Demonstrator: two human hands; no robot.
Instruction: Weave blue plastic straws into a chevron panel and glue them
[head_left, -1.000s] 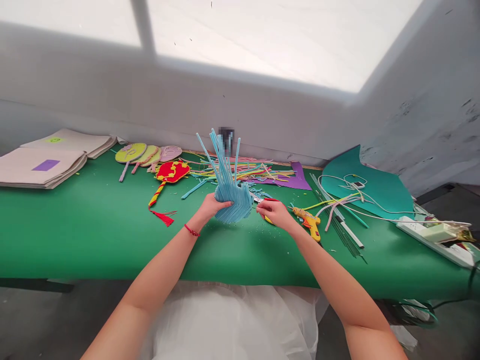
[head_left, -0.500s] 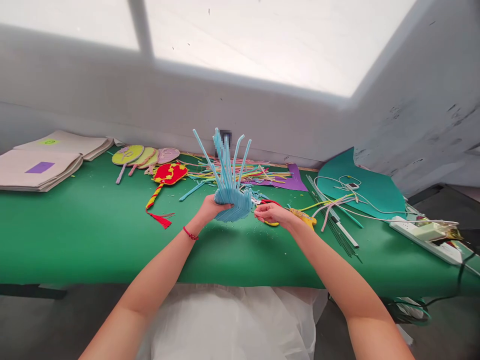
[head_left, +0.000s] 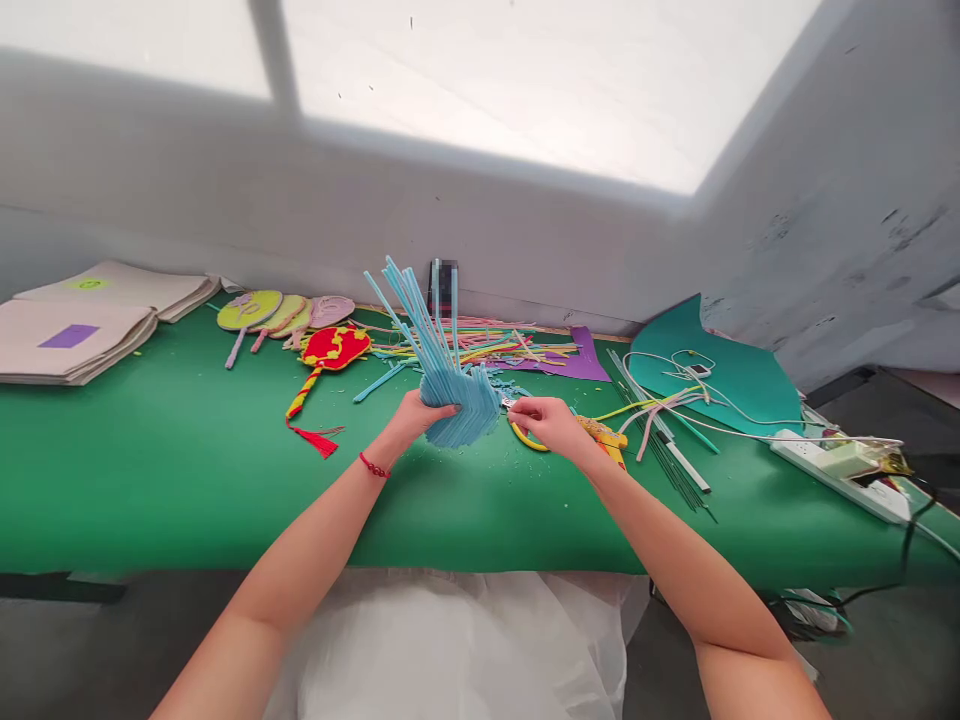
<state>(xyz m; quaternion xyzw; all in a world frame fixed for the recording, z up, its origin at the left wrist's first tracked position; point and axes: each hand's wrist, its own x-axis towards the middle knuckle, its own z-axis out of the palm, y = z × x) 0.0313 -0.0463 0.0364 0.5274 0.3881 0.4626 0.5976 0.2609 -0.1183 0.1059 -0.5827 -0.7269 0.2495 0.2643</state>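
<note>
My left hand (head_left: 420, 418) grips a flat panel of light blue pipe cleaners (head_left: 466, 405), thumb across its front. Long blue stems fan upward from the panel, leaning left. My right hand (head_left: 551, 425) has its fingers closed at the scissors (head_left: 525, 437), just right of the panel. One yellow handle loop and a bit of metal show; the hand covers the rest. Behind that hand's wrist lies a yellow-orange piece (head_left: 604, 438) on the green table (head_left: 225, 480).
A red fan with tassel (head_left: 335, 347) and several pastel fans (head_left: 251, 310) lie left. Loose pipe cleaners (head_left: 495, 345) spread behind over purple sheet (head_left: 592, 355). Farther right are wires (head_left: 675, 470), a teal sheet (head_left: 735, 370) and a power strip (head_left: 840, 478). Large books (head_left: 75, 335) sit far left.
My right hand has moved over the scissors and closed, hiding the red handle. The blue stems have swung left as the panel turned slightly in my left hand.
</note>
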